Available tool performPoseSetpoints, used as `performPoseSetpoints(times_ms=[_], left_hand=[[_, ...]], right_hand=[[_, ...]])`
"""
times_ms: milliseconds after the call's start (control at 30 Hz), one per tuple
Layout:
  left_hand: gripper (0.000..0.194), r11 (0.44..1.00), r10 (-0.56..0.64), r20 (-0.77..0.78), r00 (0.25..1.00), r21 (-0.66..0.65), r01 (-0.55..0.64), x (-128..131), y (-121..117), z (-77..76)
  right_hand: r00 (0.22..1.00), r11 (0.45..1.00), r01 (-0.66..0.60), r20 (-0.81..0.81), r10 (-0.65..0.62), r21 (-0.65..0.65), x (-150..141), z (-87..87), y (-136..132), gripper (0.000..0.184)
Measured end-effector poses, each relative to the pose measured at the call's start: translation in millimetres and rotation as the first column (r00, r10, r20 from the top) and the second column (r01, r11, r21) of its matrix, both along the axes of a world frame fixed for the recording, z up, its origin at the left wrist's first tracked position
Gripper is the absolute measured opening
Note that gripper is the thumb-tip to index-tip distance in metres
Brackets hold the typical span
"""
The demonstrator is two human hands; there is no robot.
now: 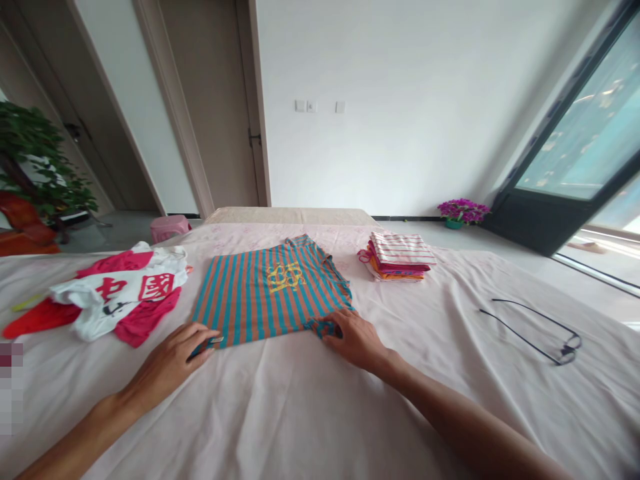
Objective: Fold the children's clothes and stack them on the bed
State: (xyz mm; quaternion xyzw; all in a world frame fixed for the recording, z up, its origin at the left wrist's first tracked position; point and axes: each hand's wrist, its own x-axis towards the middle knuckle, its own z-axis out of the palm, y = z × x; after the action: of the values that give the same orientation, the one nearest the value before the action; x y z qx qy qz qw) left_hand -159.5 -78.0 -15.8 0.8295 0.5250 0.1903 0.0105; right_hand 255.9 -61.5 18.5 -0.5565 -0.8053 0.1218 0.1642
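A teal and brown striped shirt (250, 293) with a yellow print lies spread out in front of me, its collar end to the right. My left hand (187, 347) pinches the shirt's near left corner, beside a small pale tag. At the near right, by the sleeve, my right hand (353, 337) has its fingers closed on the fabric. Part of that sleeve is bunched under the fingers.
Left of the shirt lies a crumpled heap of white, red and pink clothes (130, 287). A folded clothes stack (400, 257) sits to the right, with black-framed glasses (545, 333) farther right. All rest on a pale pink sheet (280, 400). A pink stool (170, 228) stands beyond.
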Motion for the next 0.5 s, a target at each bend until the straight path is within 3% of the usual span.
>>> performPoseSetpoints(times_ms=[100, 233, 333, 433, 500], left_hand=[[0.02, 0.999, 0.019, 0.027, 0.999, 0.027, -0.02, -0.8, -1.8, -5.5], [0.015, 0.995, 0.066, 0.051, 0.997, 0.067, -0.069, -6.1, -2.2, -13.4], [0.014, 0.995, 0.08, 0.055, 0.995, 0.053, -0.083, -10.7, -2.9, -15.2], [0.02, 0.994, 0.093, 0.039, 0.995, 0.048, -0.094, -16.8, -4.8, -13.5], [0.023, 0.993, 0.101, 0.022, 0.995, 0.064, -0.102, -21.9, -5.3, -12.6]], right_hand=[[0.998, 0.996, -0.055, 0.031, 0.053, 0.064, -6.4, 0.6, -4.6, 0.013], [0.986, 0.975, -0.165, 0.046, 0.16, 0.151, -11.8, 0.5, -12.4, 0.017], [0.958, 0.952, -0.287, 0.015, 0.287, 0.104, -5.3, 2.2, -13.9, 0.019], [0.939, 0.937, -0.342, -0.006, 0.343, 0.07, 13.2, 5.2, -15.3, 0.048], [0.943, 0.941, -0.333, 0.035, 0.331, 0.067, 28.7, 6.3, -18.0, 0.058]])
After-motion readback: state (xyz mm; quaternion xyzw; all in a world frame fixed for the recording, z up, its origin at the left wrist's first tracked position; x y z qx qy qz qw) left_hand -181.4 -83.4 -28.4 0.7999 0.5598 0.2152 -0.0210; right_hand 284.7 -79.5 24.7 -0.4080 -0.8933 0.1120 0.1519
